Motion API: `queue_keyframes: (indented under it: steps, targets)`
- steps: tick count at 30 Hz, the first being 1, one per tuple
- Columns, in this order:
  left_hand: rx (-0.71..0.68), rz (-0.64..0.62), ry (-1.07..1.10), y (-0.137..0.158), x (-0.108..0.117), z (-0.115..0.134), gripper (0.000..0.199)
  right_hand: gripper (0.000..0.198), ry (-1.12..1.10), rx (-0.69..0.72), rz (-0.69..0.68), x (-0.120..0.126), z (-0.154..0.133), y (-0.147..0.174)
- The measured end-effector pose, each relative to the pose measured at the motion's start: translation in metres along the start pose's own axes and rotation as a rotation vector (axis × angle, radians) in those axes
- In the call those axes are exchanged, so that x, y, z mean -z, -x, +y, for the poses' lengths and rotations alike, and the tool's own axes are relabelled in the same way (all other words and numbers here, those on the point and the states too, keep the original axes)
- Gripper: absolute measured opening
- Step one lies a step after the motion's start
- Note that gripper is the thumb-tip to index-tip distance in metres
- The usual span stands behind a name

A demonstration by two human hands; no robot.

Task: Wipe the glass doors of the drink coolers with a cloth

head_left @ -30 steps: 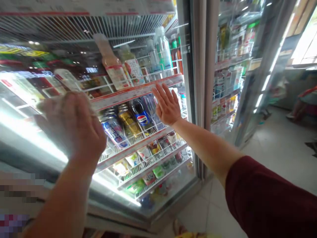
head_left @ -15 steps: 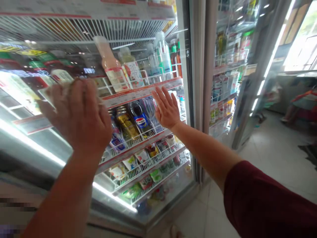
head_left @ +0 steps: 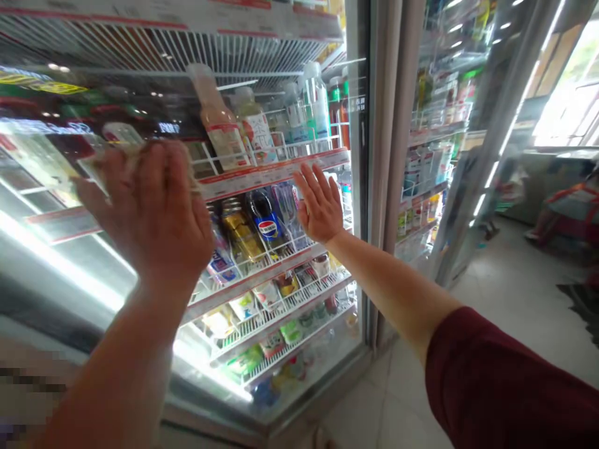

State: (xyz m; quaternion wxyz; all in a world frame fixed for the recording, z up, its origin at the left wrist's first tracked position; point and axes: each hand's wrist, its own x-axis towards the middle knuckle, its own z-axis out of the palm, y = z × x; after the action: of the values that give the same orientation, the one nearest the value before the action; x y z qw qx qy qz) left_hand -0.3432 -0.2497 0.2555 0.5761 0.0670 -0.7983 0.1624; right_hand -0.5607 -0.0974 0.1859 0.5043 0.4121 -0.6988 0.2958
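My left hand (head_left: 154,218) lies over a pale cloth (head_left: 96,167), pressing it to the glass door (head_left: 322,362) of a drinks fridge. The cloth's edges show past the fingers, which are slightly blurred. Farther right, my right hand (head_left: 321,202) is spread flat against the same glass, palm forward, with nothing in it. Through the glass, between the two hands, I see a pink drink bottle (head_left: 224,134), a cola bottle with a blue label (head_left: 267,224) and a golden bottle (head_left: 243,234) on wire shelves.
Lower wire shelves hold several packets and cups (head_left: 266,293). A grey door frame (head_left: 393,156) stands to the right, with another stocked glass fridge (head_left: 435,125) past it. Pale floor tiles (head_left: 496,262) lie at the right, where a seated person (head_left: 561,206) is partly visible.
The view has shifted slightly. My left hand stays on the cloth at nearly the same part of the glass, and my right hand remains flat against the door.
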Motion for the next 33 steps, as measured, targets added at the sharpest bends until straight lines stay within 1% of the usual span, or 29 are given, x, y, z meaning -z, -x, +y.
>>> queue_keyframes:
  steps: [1, 2, 4, 5, 6, 7, 8, 9, 10, 11, 13, 15, 16, 17, 18, 19, 20, 22, 23, 24, 25, 26, 28, 30, 31, 32, 33]
  targets:
    - [0.041, 0.021, 0.009, -0.001, 0.003, -0.001, 0.064, 0.072, -0.015, -0.002, 0.005, 0.0, 0.0, 0.0]
    - [0.065, 0.026, 0.019, 0.005, 0.003, 0.002, 0.065, 0.072, -0.028, -0.004, 0.006, 0.0, 0.0, 0.0]
    - [0.048, -0.025, 0.038, 0.036, -0.008, 0.017, 0.068, 0.072, -0.045, -0.009, 0.001, -0.001, 0.0, 0.0]
    - [-0.009, -0.057, 0.045, 0.056, -0.016, 0.026, 0.071, 0.072, -0.049, -0.01, -0.002, -0.001, 0.0, 0.0]
    - [-0.087, -0.114, 0.069, 0.076, -0.025, 0.035, 0.07, 0.071, -0.049, -0.011, -0.004, -0.001, 0.0, 0.0]
    - [-0.202, -0.161, 0.089, 0.093, -0.032, 0.04, 0.07, 0.071, -0.047, -0.01, -0.005, -0.001, 0.0, 0.0]
    - [-0.303, -0.184, 0.08, 0.105, -0.037, 0.042, 0.071, 0.07, -0.043, -0.011, -0.003, -0.001, 0.0, 0.0]
    - [-0.368, -0.198, 0.061, 0.109, -0.038, 0.04, 0.072, 0.07, -0.038, -0.01, 0.001, -0.001, 0.0, 0.0]
    - [-0.394, -0.188, 0.035, 0.106, -0.037, 0.034, 0.073, 0.07, -0.033, -0.008, 0.007, -0.001, 0.0, 0.0]
    - [-0.376, -0.162, 0.006, 0.096, -0.032, 0.026, 0.075, 0.07, -0.026, -0.005, 0.011, -0.001, 0.0, 0.0]
    - [-0.247, -0.082, -0.034, 0.066, -0.016, 0.006, 0.077, 0.069, -0.006, -0.001, 0.001, 0.0, 0.0, 0.0]
    - [-0.108, -0.005, -0.066, 0.038, -0.001, -0.008, 0.075, 0.068, 0.016, -0.001, -0.032, 0.001, 0.0, 0.0]
    - [-0.053, 0.01, -0.083, 0.031, 0.003, -0.011, 0.075, 0.068, 0.024, -0.003, -0.05, 0.001, 0.0, 0.0]
    - [-0.02, 0.013, -0.098, 0.031, 0.005, -0.009, 0.075, 0.067, 0.027, -0.004, -0.063, 0.002, 0.0, -0.001]
    - [-0.016, 0.014, -0.108, 0.037, 0.003, -0.004, 0.076, 0.066, 0.027, -0.004, -0.067, 0.002, 0.0, -0.001]
    - [-0.05, -0.003, -0.111, 0.048, -0.002, 0.004, 0.077, 0.066, 0.024, -0.002, -0.065, 0.002, 0.0, -0.001]
    - [-0.121, -0.031, -0.106, 0.063, -0.008, 0.012, 0.077, 0.065, 0.021, 0.001, -0.058, 0.002, 0.0, -0.001]
    - [-0.336, -0.105, -0.075, 0.093, -0.022, 0.027, 0.074, 0.065, 0.017, 0.007, -0.04, 0.002, 0.001, -0.001]
    - [-0.436, -0.141, -0.06, 0.103, -0.027, 0.03, 0.072, 0.065, 0.018, 0.009, -0.033, 0.001, 0.001, -0.001]
    - [-0.505, -0.168, -0.055, 0.107, -0.029, 0.03, 0.071, 0.065, 0.021, 0.012, -0.029, 0.0, 0.001, -0.001]
    - [-0.541, -0.167, -0.066, 0.104, -0.029, 0.028, 0.07, 0.066, 0.026, 0.015, -0.028, -0.001, 0.002, -0.001]
    - [-0.543, -0.143, -0.091, 0.095, -0.026, 0.022, 0.07, 0.066, 0.032, 0.017, -0.028, -0.001, 0.002, -0.001]
    - [-0.471, -0.079, -0.16, 0.065, -0.014, 0.007, 0.074, 0.067, 0.041, 0.02, -0.029, -0.003, 0.003, 0.0]
    - [-0.336, -0.023, -0.198, 0.038, -0.004, -0.004, 0.079, 0.069, 0.042, 0.02, -0.029, -0.003, 0.003, 0.0]
    - [-0.259, -0.016, -0.196, 0.03, -0.002, -0.005, 0.081, 0.069, 0.039, 0.021, -0.027, -0.004, 0.003, 0.0]
    - [-0.19, -0.011, -0.181, 0.029, -0.002, -0.003, 0.082, 0.07, 0.037, 0.024, -0.024, -0.004, 0.003, 0.0]
    - [-0.145, -0.004, -0.156, 0.034, -0.006, 0.002, 0.082, 0.07, 0.034, 0.028, -0.019, -0.004, 0.004, 0.0]
